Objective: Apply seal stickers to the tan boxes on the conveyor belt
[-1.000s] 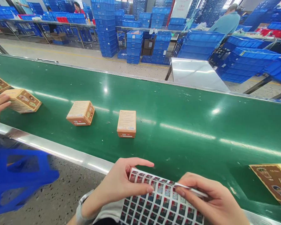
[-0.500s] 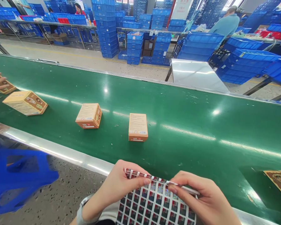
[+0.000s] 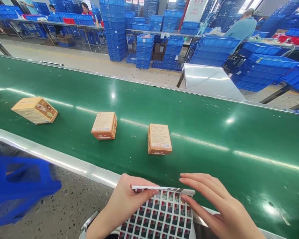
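Note:
My left hand [image 3: 133, 196] pinches the folded top edge of a sheet of small dark-and-red stickers [image 3: 161, 215], thumb in front and fingers behind. My right hand [image 3: 214, 202] is at the sheet's upper right corner, fingers stretched out above it. Its thumb tip is at the sheet's face, while the other fingers stand apart from the thumb. Beyond the hands, an orange-brown carton [image 3: 159, 139] lies on the green conveyor belt [image 3: 204, 132]. Two more such cartons are to its left, a middle carton [image 3: 104, 125] and a far-left carton [image 3: 36, 110].
A metal rail [image 3: 64, 164] edges the belt on my side. At lower left is a blue plastic stool [image 3: 22, 189]. Across the belt stand a metal table [image 3: 209, 79] and stacked blue crates [image 3: 113, 30]. A person in a light blue top [image 3: 241, 28] is at the back right.
The cartons have shifted right along the belt, and the right-edge carton and another person's hand at left have left view. My right hand's fingers have opened off the sheet's edge.

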A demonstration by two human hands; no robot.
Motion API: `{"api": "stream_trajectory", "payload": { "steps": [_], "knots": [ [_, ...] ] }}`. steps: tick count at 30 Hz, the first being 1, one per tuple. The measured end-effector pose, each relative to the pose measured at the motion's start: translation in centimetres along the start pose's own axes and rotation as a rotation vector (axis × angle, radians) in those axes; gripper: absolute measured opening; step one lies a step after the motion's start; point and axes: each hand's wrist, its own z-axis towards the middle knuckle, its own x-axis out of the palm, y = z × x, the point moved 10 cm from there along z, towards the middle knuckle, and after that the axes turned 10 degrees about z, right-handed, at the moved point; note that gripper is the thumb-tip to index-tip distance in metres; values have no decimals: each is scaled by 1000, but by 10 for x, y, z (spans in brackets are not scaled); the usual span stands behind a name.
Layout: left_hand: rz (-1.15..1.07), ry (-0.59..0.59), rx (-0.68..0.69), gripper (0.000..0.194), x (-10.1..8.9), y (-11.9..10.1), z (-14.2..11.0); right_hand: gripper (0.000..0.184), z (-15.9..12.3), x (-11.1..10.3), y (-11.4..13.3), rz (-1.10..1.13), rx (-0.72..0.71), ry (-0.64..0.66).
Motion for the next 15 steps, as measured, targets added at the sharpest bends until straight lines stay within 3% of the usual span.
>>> {"api": "stream_trajectory", "payload": {
  "steps": [3, 9, 12, 15],
  "knots": [
    [17, 12, 18, 29, 3, -6, -2, 16, 6, -3, 19, -161, -205, -25],
    [4, -47, -10, 30, 1, -5, 0, 26, -5, 5, 27, -269, -313, 41],
    [1, -108, -28, 37, -5, 1, 1, 30, -14, -6, 23, -208, -247, -29],
    [-16, -68, -12, 33, -4, 7, 3, 19, -12, -22, -3, -27, -22, -76]
  ]
}}
